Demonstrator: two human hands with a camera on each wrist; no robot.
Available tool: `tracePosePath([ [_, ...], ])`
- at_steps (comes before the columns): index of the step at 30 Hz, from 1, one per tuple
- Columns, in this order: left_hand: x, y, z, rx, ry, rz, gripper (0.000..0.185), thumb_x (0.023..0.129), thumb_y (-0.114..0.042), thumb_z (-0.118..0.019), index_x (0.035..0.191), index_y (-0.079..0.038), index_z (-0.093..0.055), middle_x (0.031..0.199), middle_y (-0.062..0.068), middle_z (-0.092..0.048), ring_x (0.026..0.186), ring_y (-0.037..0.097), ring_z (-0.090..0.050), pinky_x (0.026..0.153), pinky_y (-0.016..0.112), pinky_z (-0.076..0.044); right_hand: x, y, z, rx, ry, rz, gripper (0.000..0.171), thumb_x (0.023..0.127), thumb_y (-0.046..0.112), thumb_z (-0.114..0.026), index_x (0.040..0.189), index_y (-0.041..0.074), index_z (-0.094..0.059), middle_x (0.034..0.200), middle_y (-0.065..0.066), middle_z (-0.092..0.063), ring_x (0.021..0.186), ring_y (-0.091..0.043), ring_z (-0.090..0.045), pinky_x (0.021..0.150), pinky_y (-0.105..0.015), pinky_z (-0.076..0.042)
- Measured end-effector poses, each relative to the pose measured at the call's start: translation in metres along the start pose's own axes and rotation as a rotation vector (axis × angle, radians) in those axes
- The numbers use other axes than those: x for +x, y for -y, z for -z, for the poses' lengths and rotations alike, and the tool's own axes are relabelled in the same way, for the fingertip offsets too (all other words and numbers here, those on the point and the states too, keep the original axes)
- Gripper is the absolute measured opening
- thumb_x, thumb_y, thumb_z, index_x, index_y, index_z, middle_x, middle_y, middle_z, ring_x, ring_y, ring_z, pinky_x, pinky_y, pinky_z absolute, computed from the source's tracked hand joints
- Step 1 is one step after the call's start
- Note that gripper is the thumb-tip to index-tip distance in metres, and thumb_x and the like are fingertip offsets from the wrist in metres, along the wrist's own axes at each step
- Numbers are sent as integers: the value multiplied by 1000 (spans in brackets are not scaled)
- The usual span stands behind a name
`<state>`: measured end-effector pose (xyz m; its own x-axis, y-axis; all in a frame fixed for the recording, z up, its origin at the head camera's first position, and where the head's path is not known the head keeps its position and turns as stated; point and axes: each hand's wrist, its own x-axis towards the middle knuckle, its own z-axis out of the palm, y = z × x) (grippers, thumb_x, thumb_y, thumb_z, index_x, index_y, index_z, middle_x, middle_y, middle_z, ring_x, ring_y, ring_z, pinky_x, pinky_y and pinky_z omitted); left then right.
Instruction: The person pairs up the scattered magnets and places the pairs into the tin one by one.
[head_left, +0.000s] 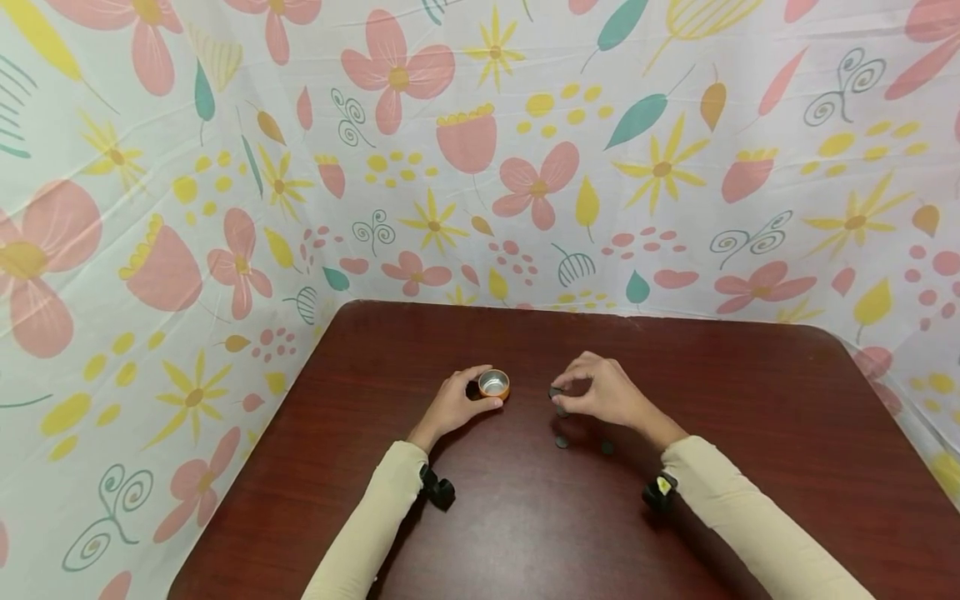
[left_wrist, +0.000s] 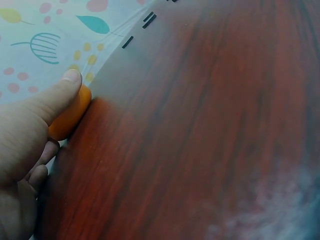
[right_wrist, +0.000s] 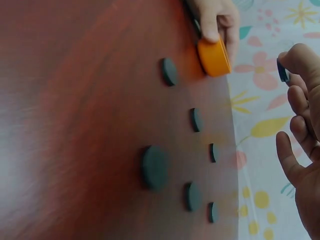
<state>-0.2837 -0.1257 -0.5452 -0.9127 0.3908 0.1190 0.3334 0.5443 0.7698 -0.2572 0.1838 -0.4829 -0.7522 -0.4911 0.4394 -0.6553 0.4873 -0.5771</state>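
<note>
My left hand (head_left: 455, 403) grips a small round orange tin (right_wrist: 214, 56) between thumb and fingers, standing on the table. Its silvery inside shows from above in the head view, and I see nothing in it. A dark, flat round disc (right_wrist: 283, 71) is pinched between the thumb and forefinger of my right hand (head_left: 606, 390), raised off the table to the right of the tin. The hand's other fingers are loosely bent in the right wrist view. Several similar dark discs (right_wrist: 154, 168) lie spread on the table below and around the right hand, partly hidden by it in the head view.
The dark reddish wooden table (head_left: 480, 508) has rounded far corners. Cloth printed with flowers (head_left: 465, 167) hangs behind it and along its left side. A black wrist device (head_left: 437, 488) is strapped over the left sleeve, another (head_left: 658, 492) over the right.
</note>
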Motion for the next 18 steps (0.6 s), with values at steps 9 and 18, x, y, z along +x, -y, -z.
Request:
tracePosePath([
  [9, 1, 2, 0, -10, 8, 9, 73, 88, -46, -80, 150, -19, -53, 143, 0, -59, 129, 25, -53, 106, 50, -45, 41, -7, -21, -18, 59, -1, 8, 83, 24, -85, 91, 24, -82, 82, 17, -67, 81, -10, -55, 67, -31, -48],
  [18, 0, 1, 2, -21, 11, 3, 71, 88, -45, -80, 149, -20, -54, 141, 0, -60, 125, 24, -55, 104, 50, -46, 70, -6, -46, -28, 140, -5, 11, 85, 24, -84, 94, 18, -84, 85, 13, -69, 81, -10, -53, 69, -32, -47],
])
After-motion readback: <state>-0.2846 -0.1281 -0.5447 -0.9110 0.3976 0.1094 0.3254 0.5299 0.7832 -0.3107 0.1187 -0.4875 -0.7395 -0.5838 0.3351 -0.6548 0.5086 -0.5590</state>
